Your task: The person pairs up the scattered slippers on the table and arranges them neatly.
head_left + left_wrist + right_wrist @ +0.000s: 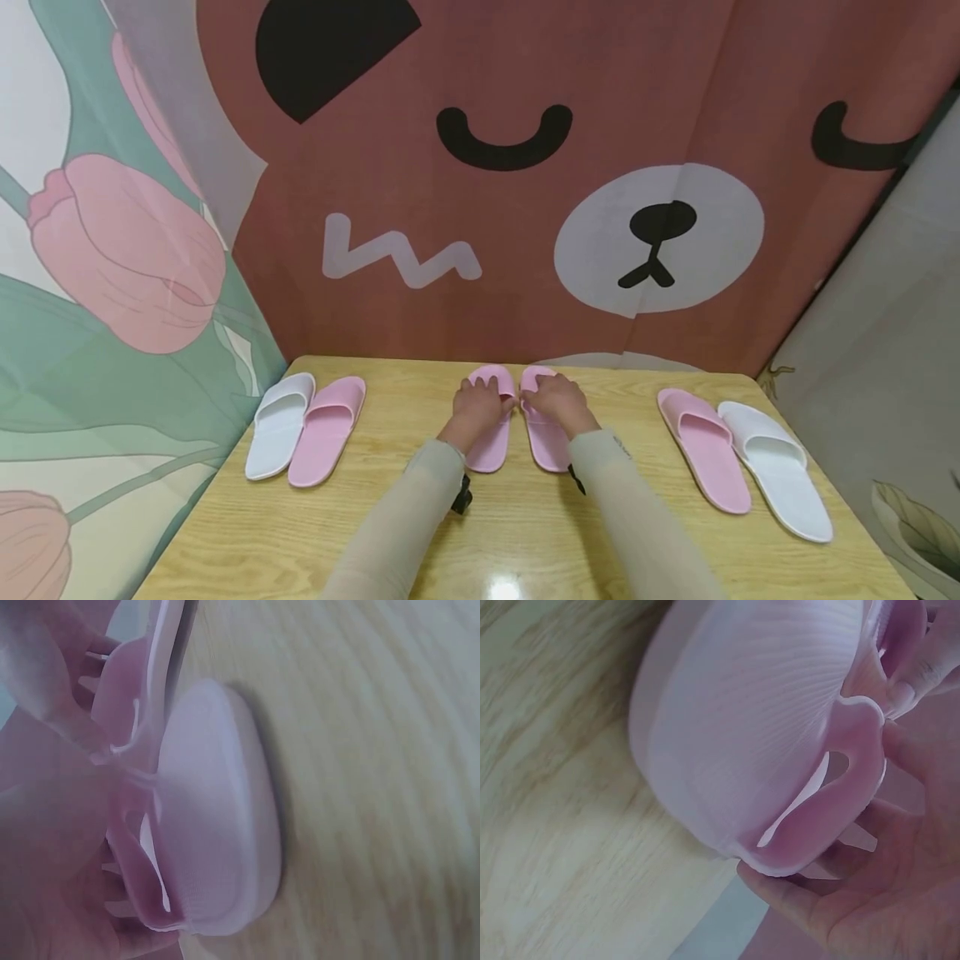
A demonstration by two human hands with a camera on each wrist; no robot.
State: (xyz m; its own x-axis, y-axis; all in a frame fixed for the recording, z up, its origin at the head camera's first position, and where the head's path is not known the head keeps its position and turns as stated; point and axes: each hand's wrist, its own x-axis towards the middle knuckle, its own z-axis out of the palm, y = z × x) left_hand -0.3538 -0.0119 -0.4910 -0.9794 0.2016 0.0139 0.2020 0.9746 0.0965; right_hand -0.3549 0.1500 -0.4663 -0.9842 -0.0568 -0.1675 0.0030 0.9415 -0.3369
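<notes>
The left hand (477, 410) grips the left middle slipper (489, 452) by its toe strap (504, 380); the right hand (559, 403) likewise pinches the right middle slipper (548, 447). Both are pink, on the surface (510, 542) near its far edge. Handling them well calls for light, equal pressure, soles level, straps uncrushed. Farther out, 2 slippers, pink and white, lie on each side. No brand, label or writing is readable.

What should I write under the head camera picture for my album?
Left fingers and right fingers each hold a pink slipper on a wood-grain tabletop, white slippers near both side edges.
</notes>
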